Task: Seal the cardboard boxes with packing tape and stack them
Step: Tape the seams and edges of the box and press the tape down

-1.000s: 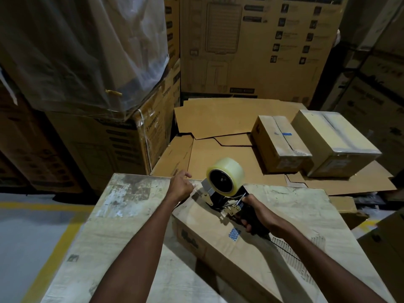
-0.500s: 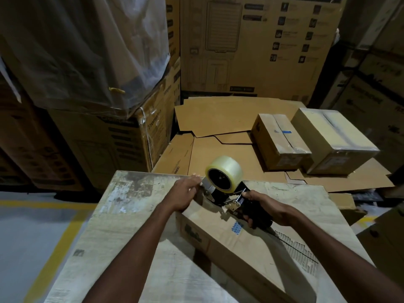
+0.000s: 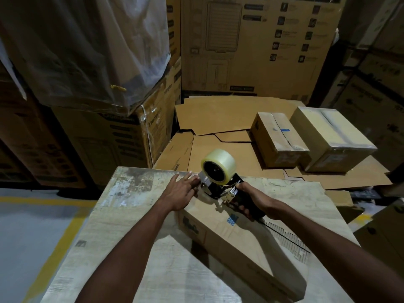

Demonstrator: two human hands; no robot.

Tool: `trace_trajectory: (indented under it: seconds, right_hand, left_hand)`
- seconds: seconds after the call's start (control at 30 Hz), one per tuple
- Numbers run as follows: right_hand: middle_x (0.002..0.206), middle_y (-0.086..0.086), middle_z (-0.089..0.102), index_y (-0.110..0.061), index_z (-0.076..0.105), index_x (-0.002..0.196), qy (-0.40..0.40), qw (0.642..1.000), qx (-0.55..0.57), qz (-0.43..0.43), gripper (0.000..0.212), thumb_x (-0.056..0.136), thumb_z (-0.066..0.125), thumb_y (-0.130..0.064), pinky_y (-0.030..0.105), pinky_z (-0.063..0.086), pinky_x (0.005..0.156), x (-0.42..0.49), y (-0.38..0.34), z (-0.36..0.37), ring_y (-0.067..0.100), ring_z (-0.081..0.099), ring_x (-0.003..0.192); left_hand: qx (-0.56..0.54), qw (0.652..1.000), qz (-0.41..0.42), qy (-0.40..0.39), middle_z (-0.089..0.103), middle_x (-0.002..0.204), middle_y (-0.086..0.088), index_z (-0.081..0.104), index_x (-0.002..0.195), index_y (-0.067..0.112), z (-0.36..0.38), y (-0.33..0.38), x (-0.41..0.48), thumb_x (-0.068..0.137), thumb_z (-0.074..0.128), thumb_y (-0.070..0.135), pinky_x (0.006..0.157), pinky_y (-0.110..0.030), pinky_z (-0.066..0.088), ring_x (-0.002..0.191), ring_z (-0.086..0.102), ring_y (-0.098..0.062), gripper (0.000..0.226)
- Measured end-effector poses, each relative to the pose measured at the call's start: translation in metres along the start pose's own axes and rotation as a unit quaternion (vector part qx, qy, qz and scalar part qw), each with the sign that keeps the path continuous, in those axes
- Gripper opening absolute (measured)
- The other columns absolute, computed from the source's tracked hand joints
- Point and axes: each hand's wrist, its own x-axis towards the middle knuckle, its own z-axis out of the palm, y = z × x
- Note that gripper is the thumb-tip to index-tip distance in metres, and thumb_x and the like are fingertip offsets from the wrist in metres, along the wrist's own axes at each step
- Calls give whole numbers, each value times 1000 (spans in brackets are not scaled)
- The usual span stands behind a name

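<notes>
Long, flat brown cardboard box (image 3: 240,235) on the worn pale wooden desk (image 3: 131,215), long axis running from the far centre toward the near right. The black tape dispenser with a clear tape roll (image 3: 219,167) sits at the far end. Right hand (image 3: 251,200): grip curled round the dispenser's handle on its near side, so a pull would follow the axis toward the person. Left hand (image 3: 181,191): fingers straight, pressed flat just beside the dispenser's front; whether tape lies beneath them cannot be made out. Beyond the desk, two taped cardboard boxes (image 3: 277,136) rest on flattened cardboard sheets (image 3: 218,114).
</notes>
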Motion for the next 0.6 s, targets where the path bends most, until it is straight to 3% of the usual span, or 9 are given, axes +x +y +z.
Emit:
trace_trajectory:
  seconds: [0.13, 0.33, 0.53, 0.6]
  right_hand:
    - [72, 4, 54, -9, 53, 88, 0, 1000, -7, -4, 65, 102, 29, -68, 28, 42, 56, -12, 5, -5, 16, 48, 57]
    - [77, 7, 56, -9, 56, 87, 8, 1000, -22, -12, 65, 103, 30, -67, 26, 41, 54, -49, 41, -32, 16, 49, 59]
    - [81, 10, 60, -7, 55, 96, 15, 1000, -5, -3, 61, 103, 34, -64, 33, 45, 66, -78, 82, -53, 22, 53, 70]
    - [84, 13, 61, -6, 58, 101, -10, 1000, 14, -2, 62, 104, 36, -64, 36, 49, 70, -78, 80, -57, 26, 56, 75]
  left_hand:
    - [-7, 1000, -20, -7, 16, 169, 13, 23, 162, 33, -3, 4, -2, 104, 20, 39, 123, -46, 15, 157, 4, -9, 58]
    - [3, 1000, -25, -2, 16, 169, 14, 29, 160, 32, -4, 7, -2, 101, 13, 46, 124, -47, 12, 157, 3, -7, 63]
    - [49, 998, -44, -18, 15, 170, 8, 27, 161, 25, -12, 22, 0, 105, 17, 39, 125, -46, 6, 157, 1, -10, 59]
    - [101, 994, -49, -17, 12, 171, 2, 25, 162, 19, -15, 37, 0, 102, 8, 39, 125, -47, 4, 158, 0, -14, 66]
